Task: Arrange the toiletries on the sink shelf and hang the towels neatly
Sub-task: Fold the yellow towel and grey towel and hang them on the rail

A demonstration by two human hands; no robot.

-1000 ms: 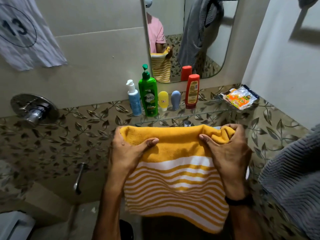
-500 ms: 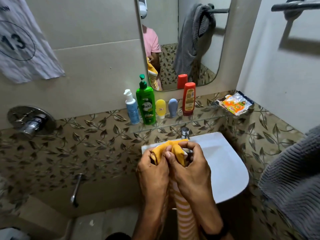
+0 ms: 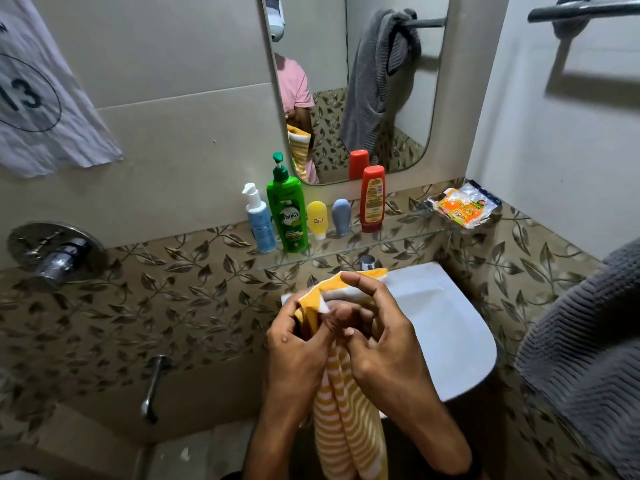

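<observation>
Since the earlier frame, both hands have bunched the yellow striped towel (image 3: 346, 420) together. Left hand (image 3: 298, 344) and right hand (image 3: 384, 344) each grip its top edge. It hangs before the sink (image 3: 450, 323).

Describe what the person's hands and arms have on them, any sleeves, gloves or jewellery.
Both the left hand and the right hand are bare, with no gloves or rings showing. The forearms are uncovered, so no sleeves reach into view. A dark band sits at the right wrist, mostly cut off by the frame edge.

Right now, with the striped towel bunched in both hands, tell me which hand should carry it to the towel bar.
Right. The towel bar is mounted up on the right wall, on the right hand's side. Both hands grip the yellow striped towel, so the left hand would likely have to cross over.
</observation>
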